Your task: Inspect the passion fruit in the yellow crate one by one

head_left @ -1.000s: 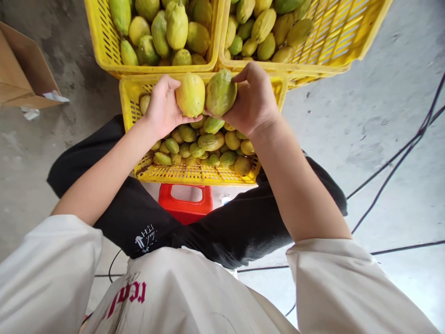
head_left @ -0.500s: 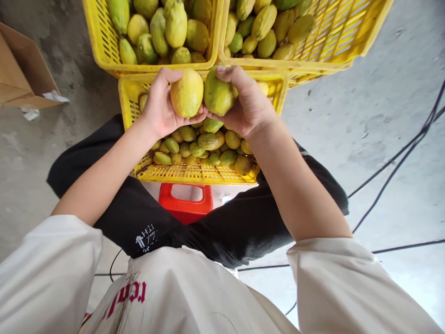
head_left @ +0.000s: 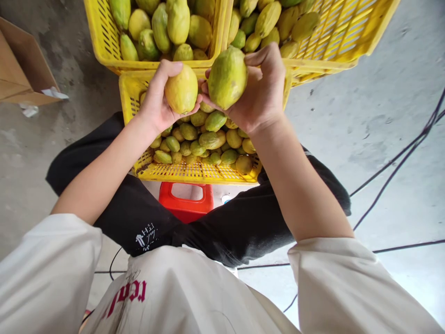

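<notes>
My left hand point(head_left: 157, 103) is closed around a yellow papaya point(head_left: 181, 89), thumb on top and fingers beneath. A greener papaya point(head_left: 227, 78) rests in my right hand point(head_left: 262, 90), held between the thumb side and the fingers under it. A small gap separates the two fruits. Both are held above a yellow plastic crate point(head_left: 194, 174) between my knees, in which several smaller green and yellow papayas point(head_left: 208, 140) lie. Parts of that crate are hidden by my hands.
Beyond it stand a left yellow crate point(head_left: 99, 39) and a right yellow crate point(head_left: 342, 30), both holding papayas. Under the near crate is a red plastic stool point(head_left: 186, 208). An open cardboard box point(head_left: 21, 65) is at far left; black cables point(head_left: 396, 162) cross the floor at right.
The hands have drawn apart. My right hand has risen to the right with the greener papaya, its fingers looser. My left has shifted slightly left with the yellow one, which has turned a little.
</notes>
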The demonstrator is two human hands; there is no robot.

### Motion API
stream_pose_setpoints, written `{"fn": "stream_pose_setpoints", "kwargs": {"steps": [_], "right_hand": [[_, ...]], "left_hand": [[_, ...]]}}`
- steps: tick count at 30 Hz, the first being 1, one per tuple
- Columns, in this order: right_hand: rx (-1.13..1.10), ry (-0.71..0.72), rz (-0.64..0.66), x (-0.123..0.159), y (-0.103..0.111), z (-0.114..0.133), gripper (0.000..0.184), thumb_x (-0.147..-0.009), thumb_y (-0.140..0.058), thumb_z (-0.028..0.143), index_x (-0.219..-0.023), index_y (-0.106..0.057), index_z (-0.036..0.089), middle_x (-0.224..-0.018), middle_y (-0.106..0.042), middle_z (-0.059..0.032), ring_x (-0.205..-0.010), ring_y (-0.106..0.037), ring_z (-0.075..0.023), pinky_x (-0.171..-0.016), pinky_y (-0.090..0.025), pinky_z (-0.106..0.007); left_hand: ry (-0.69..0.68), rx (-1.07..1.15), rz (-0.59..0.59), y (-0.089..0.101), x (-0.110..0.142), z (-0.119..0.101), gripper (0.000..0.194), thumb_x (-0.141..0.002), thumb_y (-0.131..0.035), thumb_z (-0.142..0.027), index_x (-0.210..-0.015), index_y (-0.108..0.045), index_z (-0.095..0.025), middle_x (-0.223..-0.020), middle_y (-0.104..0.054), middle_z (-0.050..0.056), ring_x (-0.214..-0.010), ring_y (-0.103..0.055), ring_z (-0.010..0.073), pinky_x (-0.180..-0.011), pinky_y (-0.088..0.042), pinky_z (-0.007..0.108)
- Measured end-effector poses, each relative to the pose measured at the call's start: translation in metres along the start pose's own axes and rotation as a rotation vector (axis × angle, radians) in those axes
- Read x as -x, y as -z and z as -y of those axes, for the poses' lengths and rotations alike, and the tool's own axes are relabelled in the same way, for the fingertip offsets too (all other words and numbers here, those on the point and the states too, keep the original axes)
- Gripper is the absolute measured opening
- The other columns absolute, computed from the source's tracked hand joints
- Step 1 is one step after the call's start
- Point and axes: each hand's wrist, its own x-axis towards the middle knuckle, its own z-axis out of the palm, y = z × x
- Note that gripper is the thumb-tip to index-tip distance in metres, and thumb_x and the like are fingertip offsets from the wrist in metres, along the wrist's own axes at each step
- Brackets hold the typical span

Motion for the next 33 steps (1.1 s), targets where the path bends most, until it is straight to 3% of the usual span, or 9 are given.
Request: {"fn": "stream_pose_setpoints", "kwargs": {"steps": [4, 7, 10, 14, 17, 20, 24, 29, 33], "right_hand": [[0.034, -0.008, 0.017, -0.002, 0.002, -0.004, 0.034, -0.08, -0.069, 0.041, -0.107, -0.06, 0.021, -0.094, -0.073, 0.0015, -0.094, -0.083, -0.0233, -0.094, -0.077, -0.04], [0.075, -0.014, 0.068, -0.002, 0.004, -0.008, 0.032, -0.084, -0.078, 0.038, -0.107, -0.067, 0.019, -0.09, -0.075, 0.0024, -0.093, -0.082, -0.0213, -0.095, -0.075, -0.035], [0.072, -0.02, 0.118, -0.001, 0.004, -0.012, 0.026, -0.09, -0.078, 0.037, -0.103, -0.071, 0.016, -0.09, -0.079, -0.0001, -0.085, -0.079, -0.017, -0.086, -0.072, -0.027], [0.076, -0.071, 0.016, 0.001, -0.003, -0.013, 0.019, -0.101, -0.073, 0.035, -0.103, -0.069, 0.016, -0.087, -0.079, -0.0013, -0.075, -0.075, -0.0139, -0.065, -0.064, -0.018], [0.074, -0.104, -0.007, 0.002, -0.008, -0.01, 0.021, -0.104, -0.07, 0.04, -0.099, -0.063, 0.021, -0.085, -0.075, -0.0017, -0.075, -0.075, -0.0173, -0.064, -0.065, -0.021], [0.006, -0.098, 0.051, 0.003, -0.007, -0.007, 0.028, -0.092, -0.065, 0.05, -0.105, -0.058, 0.025, -0.093, -0.077, -0.0047, -0.086, -0.081, -0.0286, -0.072, -0.073, -0.037], [-0.033, -0.098, 0.075, 0.004, -0.005, -0.002, 0.04, -0.073, -0.061, 0.046, -0.107, -0.051, 0.029, -0.103, -0.08, -0.0054, -0.097, -0.083, -0.0354, -0.078, -0.076, -0.049], [-0.034, -0.072, 0.069, 0.004, -0.01, -0.002, 0.04, -0.068, -0.06, 0.04, -0.103, -0.045, 0.029, -0.107, -0.08, -0.0063, -0.099, -0.082, -0.0337, -0.081, -0.076, -0.048], [-0.011, -0.011, 0.109, -0.001, -0.005, -0.009, 0.031, -0.075, -0.066, 0.035, -0.102, -0.055, 0.025, -0.098, -0.077, -0.0026, -0.097, -0.079, -0.0276, -0.079, -0.075, -0.038]], "left_hand": [[0.051, 0.071, -0.021, 0.0, -0.003, 0.002, 0.021, -0.111, -0.066, -0.044, -0.111, -0.074, -0.025, -0.073, -0.073, 0.003, -0.063, -0.072, 0.0202, -0.056, -0.062, 0.026], [0.059, 0.072, -0.004, 0.0, 0.0, 0.004, 0.02, -0.11, -0.065, -0.045, -0.106, -0.072, -0.026, -0.069, -0.071, 0.003, -0.053, -0.068, 0.0176, -0.051, -0.062, 0.024], [0.058, 0.041, 0.008, -0.001, 0.004, 0.004, 0.024, -0.111, -0.057, -0.044, -0.101, -0.068, -0.025, -0.065, -0.067, 0.002, -0.047, -0.062, 0.0149, -0.045, -0.057, 0.02], [0.084, 0.046, -0.001, -0.001, 0.006, 0.005, 0.025, -0.107, -0.064, -0.049, -0.102, -0.072, -0.027, -0.065, -0.067, 0.003, -0.047, -0.061, 0.0153, -0.04, -0.051, 0.018], [0.108, 0.079, 0.008, -0.001, 0.005, 0.003, 0.036, -0.111, -0.058, -0.056, -0.11, -0.075, -0.024, -0.066, -0.068, 0.004, -0.049, -0.062, 0.0168, -0.043, -0.052, 0.02], [0.098, 0.102, -0.001, -0.002, 0.006, 0.0, 0.047, -0.115, -0.044, -0.052, -0.124, -0.078, -0.02, -0.072, -0.073, 0.006, -0.059, -0.071, 0.021, -0.054, -0.061, 0.025], [0.045, 0.091, -0.028, -0.002, 0.008, -0.004, 0.045, -0.113, -0.046, -0.045, -0.135, -0.079, -0.023, -0.083, -0.08, 0.007, -0.079, -0.085, 0.0279, -0.063, -0.068, 0.029], [0.077, 0.188, 0.023, 0.004, 0.001, -0.006, 0.038, -0.105, -0.067, -0.05, -0.135, -0.08, -0.032, -0.084, -0.083, 0.009, -0.087, -0.088, 0.0337, -0.064, -0.07, 0.034], [0.123, 0.156, -0.021, 0.008, -0.005, -0.001, 0.039, -0.106, -0.073, -0.059, -0.132, -0.077, -0.031, -0.078, -0.078, 0.006, -0.081, -0.087, 0.0324, -0.06, -0.066, 0.031]]}}
